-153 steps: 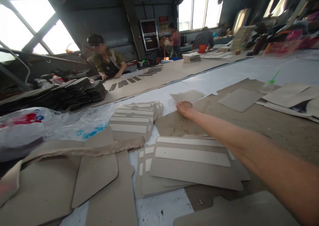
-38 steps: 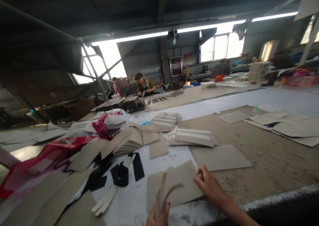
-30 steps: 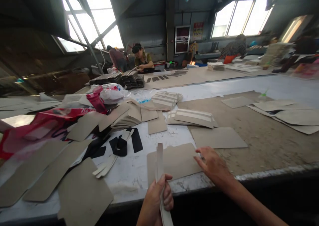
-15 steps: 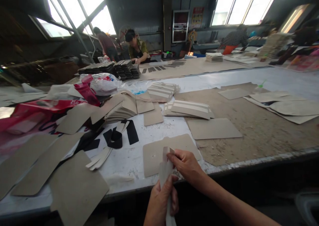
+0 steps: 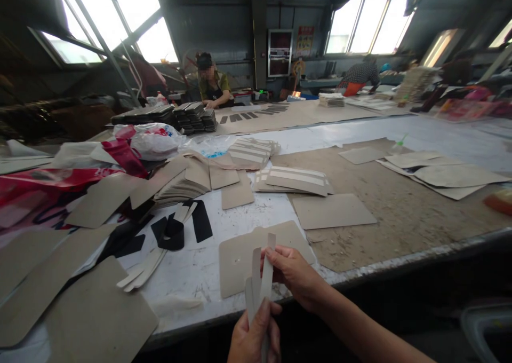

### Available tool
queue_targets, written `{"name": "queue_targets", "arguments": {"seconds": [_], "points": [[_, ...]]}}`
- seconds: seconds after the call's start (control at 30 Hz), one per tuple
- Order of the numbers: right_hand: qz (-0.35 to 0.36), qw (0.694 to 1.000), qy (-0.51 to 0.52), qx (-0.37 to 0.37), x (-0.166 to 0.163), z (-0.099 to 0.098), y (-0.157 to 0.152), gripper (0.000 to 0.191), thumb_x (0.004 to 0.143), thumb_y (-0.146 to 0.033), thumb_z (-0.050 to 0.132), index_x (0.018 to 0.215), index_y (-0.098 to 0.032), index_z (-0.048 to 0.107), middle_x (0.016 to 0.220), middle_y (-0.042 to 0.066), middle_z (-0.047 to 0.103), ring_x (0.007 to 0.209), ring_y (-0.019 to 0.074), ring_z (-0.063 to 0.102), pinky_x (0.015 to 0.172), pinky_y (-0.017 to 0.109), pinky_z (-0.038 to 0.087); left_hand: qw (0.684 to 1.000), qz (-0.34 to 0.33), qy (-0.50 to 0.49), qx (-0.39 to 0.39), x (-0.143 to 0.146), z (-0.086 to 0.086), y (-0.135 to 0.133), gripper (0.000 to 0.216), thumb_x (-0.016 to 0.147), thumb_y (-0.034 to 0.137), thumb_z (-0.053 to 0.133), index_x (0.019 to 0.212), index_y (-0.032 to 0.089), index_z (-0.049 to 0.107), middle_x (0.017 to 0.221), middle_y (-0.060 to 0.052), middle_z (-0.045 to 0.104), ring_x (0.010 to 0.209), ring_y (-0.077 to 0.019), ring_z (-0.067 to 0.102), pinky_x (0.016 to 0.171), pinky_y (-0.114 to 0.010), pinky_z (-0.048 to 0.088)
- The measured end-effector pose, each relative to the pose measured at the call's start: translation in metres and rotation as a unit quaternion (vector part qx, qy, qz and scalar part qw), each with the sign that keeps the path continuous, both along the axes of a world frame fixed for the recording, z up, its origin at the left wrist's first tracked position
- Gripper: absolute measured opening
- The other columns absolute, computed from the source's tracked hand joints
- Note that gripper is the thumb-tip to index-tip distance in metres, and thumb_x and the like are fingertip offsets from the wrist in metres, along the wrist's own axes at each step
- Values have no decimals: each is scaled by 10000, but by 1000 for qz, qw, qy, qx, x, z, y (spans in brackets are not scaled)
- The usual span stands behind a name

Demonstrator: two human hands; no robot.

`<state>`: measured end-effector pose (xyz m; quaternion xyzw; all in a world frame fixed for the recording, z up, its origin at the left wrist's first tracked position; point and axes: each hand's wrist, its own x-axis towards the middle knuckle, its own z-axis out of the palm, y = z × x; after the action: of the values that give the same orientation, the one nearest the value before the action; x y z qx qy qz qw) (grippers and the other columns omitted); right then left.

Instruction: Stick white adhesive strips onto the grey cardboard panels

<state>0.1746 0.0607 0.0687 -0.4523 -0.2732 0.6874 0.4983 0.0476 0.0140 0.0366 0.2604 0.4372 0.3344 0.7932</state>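
My left hand (image 5: pixel 252 335) is closed round a small bundle of pale narrow strips (image 5: pixel 256 285), held upright at the near edge of the table. My right hand (image 5: pixel 294 271) pinches the top of one strip (image 5: pixel 269 261) in that bundle, its fingers closed on it. Just behind both hands a grey cardboard panel (image 5: pixel 240 253) lies flat on the white tabletop. A second panel (image 5: pixel 334 211) lies a little farther right.
Cardboard panels (image 5: pixel 96 315) cover the table's left. Black pieces (image 5: pixel 180 229) and loose pale strips (image 5: pixel 140 269) lie at centre left. Stacks of striped panels (image 5: pixel 298 180) sit mid-table, red and white plastic bags (image 5: pixel 132 149) behind. Several people work at far tables.
My right hand left the flat panel and came to the strips in my left hand. It now draws one strip up out of the bundle. The view swung slightly left.
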Motion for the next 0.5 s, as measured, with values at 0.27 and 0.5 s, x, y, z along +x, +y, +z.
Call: {"name": "queue_targets", "arguments": {"seconds": [0.27,0.5], "points": [[-78,994,59,52,2,25,-5,358,720,-486,651,850,-156,600,716,33,612,693,147,561,719,285,425,998,-15,-53,4,-1,-1,-6,472,607,617,670,672,157,586,310,80,408,263,-24,293,334,-169,249],[13,990,97,105,-2,43,-14,448,837,-589,400,798,-182,585,687,21,484,697,152,481,706,291,417,993,-43,-105,15,17,-5,-5,548,498,756,596,545,220,491,238,110,224,230,-59,174,301,-221,247]]}}
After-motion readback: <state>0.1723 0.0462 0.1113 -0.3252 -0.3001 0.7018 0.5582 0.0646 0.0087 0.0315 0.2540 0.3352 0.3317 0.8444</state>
